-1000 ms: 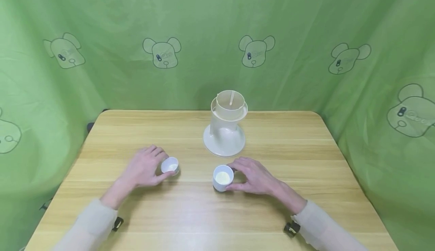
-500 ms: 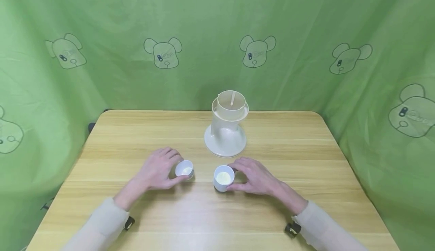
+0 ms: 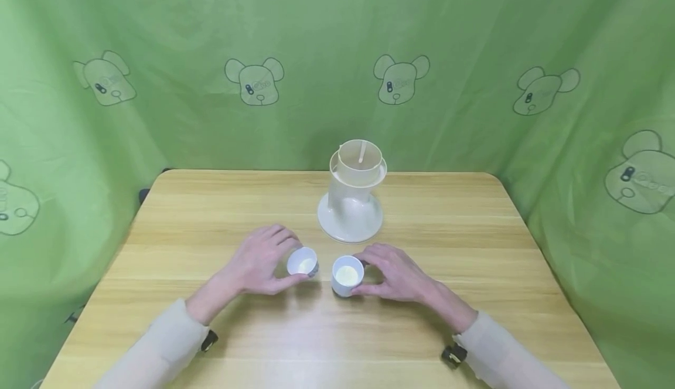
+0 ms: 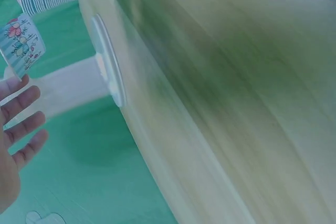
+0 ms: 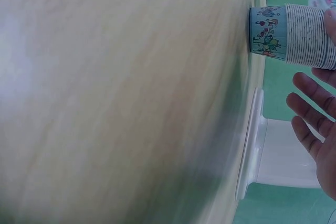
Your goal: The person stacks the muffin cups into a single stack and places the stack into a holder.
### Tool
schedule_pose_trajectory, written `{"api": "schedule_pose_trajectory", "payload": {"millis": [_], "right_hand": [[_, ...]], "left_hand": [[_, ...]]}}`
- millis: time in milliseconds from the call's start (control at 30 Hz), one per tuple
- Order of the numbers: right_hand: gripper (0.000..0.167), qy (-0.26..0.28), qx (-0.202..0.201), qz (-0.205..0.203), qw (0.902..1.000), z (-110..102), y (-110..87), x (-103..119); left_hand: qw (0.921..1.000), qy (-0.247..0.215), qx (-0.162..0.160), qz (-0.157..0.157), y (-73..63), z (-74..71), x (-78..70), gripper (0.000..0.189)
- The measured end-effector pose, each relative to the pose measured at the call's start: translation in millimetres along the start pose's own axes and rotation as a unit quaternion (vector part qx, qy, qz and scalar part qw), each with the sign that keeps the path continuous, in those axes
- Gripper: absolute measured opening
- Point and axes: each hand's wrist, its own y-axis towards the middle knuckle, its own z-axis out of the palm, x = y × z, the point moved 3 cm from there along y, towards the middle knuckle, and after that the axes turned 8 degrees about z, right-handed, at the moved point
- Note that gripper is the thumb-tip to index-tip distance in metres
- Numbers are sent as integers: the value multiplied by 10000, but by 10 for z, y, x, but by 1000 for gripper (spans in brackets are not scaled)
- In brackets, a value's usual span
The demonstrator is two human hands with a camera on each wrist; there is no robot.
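Observation:
My left hand [image 3: 262, 262] pinches a single white paper cup [image 3: 302, 260] between thumb and fingers, raised above the table. In the left wrist view this paper cup [image 4: 24, 44] shows a coloured printed pattern and tilts a little. Just to its right, my right hand [image 3: 391, 275] grips a stack of paper cups [image 3: 347, 276] from the right side. The right wrist view shows the stack [image 5: 307, 35] upright on the table, many rims nested above a printed lowest cup. The cup and the stack are a short gap apart, their mouths facing up.
Behind the stack stands a white dispenser [image 3: 350, 219] with a round base and an open cylinder on top, near the far edge of the wooden table [image 3: 448, 219]. A green curtain [image 3: 327, 37] with bear-head prints hangs around the table.
My left hand has carried the single paper cup rightward, close to the stack. The right hand and the stack have stayed in place.

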Motion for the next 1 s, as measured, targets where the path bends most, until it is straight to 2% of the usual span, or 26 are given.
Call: {"api": "schedule_pose_trajectory", "payload": {"millis": [267, 433, 733, 1000], "right_hand": [[63, 8, -6, -35, 10000, 0, 4, 14], [62, 19, 2, -53, 10000, -6, 15, 22], [63, 8, -53, -151, 9999, -5, 21, 18], [62, 33, -54, -168, 9998, -8, 15, 22]], "left_hand": [[9981, -133, -385, 464, 146, -28, -92, 59], [9954, -63, -619, 722, 240, -57, -126, 58], [9958, -33, -480, 775, 408, -50, -210, 60], [9954, -140, -358, 874, 500, 9, -284, 57]]}}
